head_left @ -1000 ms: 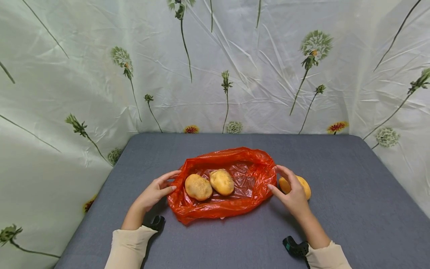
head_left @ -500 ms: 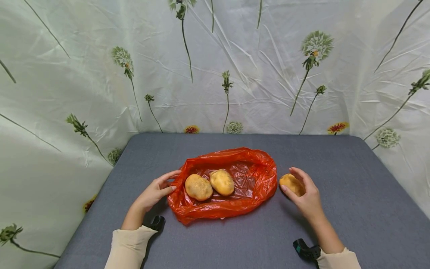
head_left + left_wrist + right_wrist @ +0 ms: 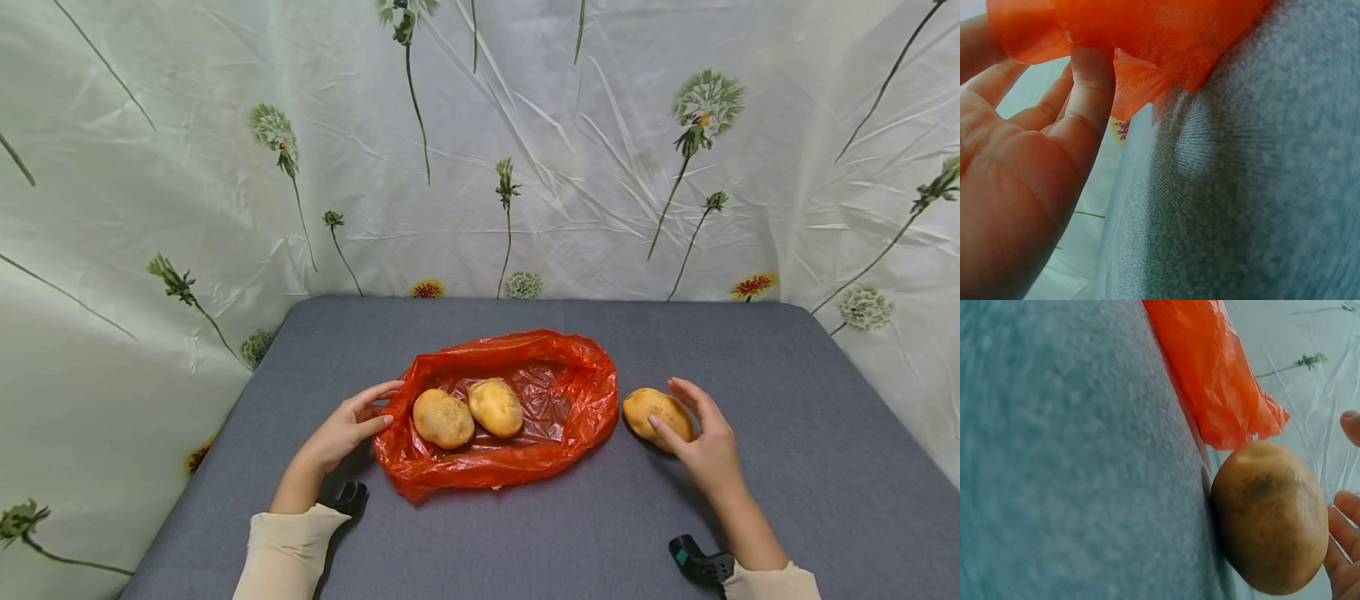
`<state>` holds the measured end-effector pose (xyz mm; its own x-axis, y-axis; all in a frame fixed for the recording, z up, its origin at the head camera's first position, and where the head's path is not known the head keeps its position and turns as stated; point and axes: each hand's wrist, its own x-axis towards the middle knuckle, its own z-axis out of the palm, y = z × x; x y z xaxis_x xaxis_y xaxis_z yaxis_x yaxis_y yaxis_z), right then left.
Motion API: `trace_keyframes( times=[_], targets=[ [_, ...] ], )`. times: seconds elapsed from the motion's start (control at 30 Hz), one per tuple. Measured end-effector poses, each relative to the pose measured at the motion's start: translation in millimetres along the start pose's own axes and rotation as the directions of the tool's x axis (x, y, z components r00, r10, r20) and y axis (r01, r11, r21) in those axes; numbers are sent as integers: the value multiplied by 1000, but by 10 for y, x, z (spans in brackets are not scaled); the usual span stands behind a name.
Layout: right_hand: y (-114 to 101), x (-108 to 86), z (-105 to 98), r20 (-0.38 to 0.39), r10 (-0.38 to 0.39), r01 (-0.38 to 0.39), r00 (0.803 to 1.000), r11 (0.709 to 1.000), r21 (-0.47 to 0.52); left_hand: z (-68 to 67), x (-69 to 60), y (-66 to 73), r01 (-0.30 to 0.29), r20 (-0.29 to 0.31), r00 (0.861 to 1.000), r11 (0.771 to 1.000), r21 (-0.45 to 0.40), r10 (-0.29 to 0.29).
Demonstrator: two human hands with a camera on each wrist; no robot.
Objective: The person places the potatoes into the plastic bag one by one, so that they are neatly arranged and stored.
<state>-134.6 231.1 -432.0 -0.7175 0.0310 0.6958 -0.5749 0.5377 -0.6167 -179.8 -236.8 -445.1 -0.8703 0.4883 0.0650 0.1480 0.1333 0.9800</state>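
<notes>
A red plastic bag (image 3: 480, 479) lies spread on the table, its top gaping and its rim rolled outward. Two potatoes, one browner (image 3: 443, 419) and one yellower (image 3: 496, 407), lie side by side inside, toward the left. My left hand (image 3: 341, 433) rests its thumb and fingertips against the bag's left side; the left wrist view shows fingers (image 3: 1088, 94) meeting the plastic. Right of the bag a third potato (image 3: 647, 408) sits on the table. Around its right side my right hand (image 3: 705, 446) is spread loosely, thumb overlapping it in view; contact is unclear.
A grey cloth-covered table (image 3: 495, 550) carries everything. Behind and to the sides hangs a pale curtain (image 3: 480, 125) printed with dandelions and flowers. Both wrists wear black straps, and the sleeves (image 3: 292, 554) are cream.
My right hand has moved away from the bag's right end, passing over the loose potato to its right side. The bag, the potatoes and my left hand look unmoved.
</notes>
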Motion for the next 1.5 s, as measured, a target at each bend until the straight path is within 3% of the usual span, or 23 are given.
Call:
trace_keyframes(
  times=[0.2, 0.33, 0.5, 0.8, 1.5],
  targets=[
    [300, -103, -19, 7, 86, -86, 996, 996, -38, -4, -2, 0, 10, -2, 1000, 1000, -2, -10],
    [356, -141, -30, 33, 171, -169, 985, 984, -57, -2, -3, 5, 10, -4, 1000, 1000, -2, -10],
    [394, -171, -36, 87, 224, -217, 971, 972, -86, -1, -4, 5, 10, -5, 1000, 1000, -4, -10],
    [405, -194, -21, 117, 269, -255, 956, 960, -119, -2, -6, 5, 7, -4, 1000, 1000, -1, -7],
    [380, -190, -11, 49, 304, -296, 951, 948, -120, 7, 3, -11, 18, -4, 1000, 1000, 0, -18]
  ],
)
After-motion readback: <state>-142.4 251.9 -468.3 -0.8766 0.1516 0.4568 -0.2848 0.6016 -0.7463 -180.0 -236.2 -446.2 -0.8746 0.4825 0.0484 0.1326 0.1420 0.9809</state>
